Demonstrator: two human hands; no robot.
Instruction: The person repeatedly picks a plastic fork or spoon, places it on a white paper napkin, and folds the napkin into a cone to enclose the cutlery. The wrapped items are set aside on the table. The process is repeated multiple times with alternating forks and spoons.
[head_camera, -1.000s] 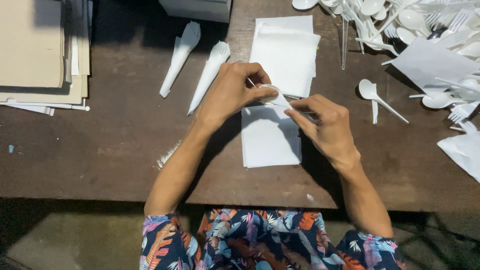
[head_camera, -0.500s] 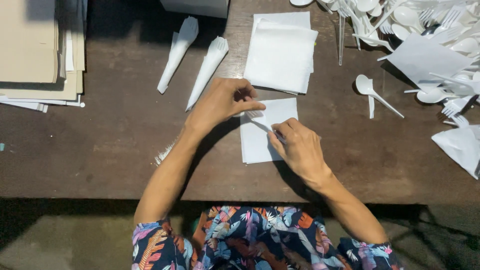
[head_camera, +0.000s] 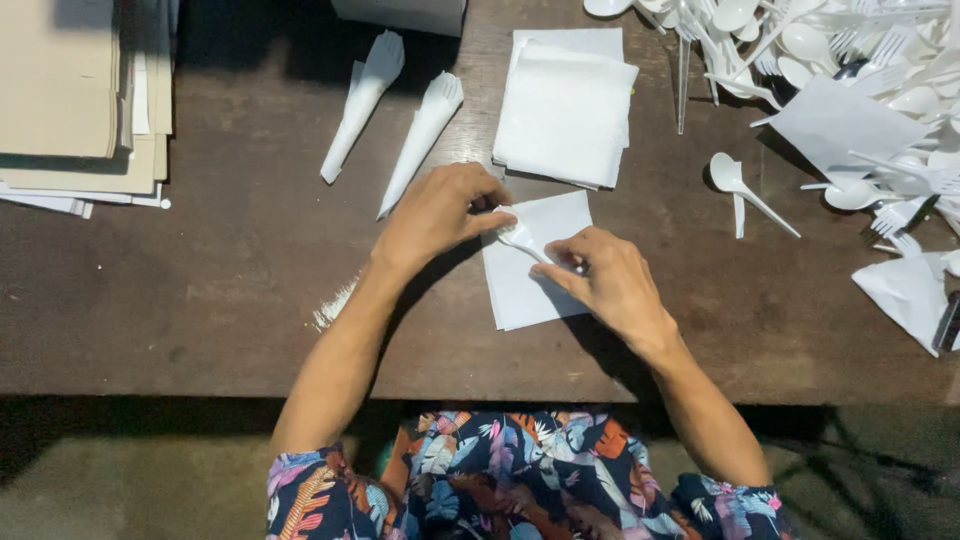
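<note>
on the dark wooden worktop (head_camera: 200, 290), near the middle of its near edge, a white napkin (head_camera: 520, 285) lies flat with a white plastic utensil (head_camera: 528, 243) set slantwise across its upper part. the left hand (head_camera: 435, 212) pinches the utensil's head end at the napkin's top left corner, its grip narrow on the plastic and perhaps on the paper under it. the right hand (head_camera: 612, 283) rests on the napkin's right side, fingertips (head_camera: 572, 268) pressing the handle end down; whether that grip is closed round the handle or only pressing on it i cannot tell.

two rolled paper cones (head_camera: 395, 125), each with utensil tips showing at the top, lie just beyond the left hand toward the far edge. a stack of napkins (head_camera: 565, 110) sits beyond the flat one, a loose spoon (head_camera: 745, 185) lies to the right, and a heap of white cutlery (head_camera: 850, 60) fills the far right corner. cardboard sheets (head_camera: 70, 100) are piled at the far left corner.

to wrap this well, judging by the finished cones, the utensil should stay on the diagonal, held still at the handle while the corner folds snugly over it. the paper looks thin, so a light, even roll should avoid tearing or a loose wrap.
</note>
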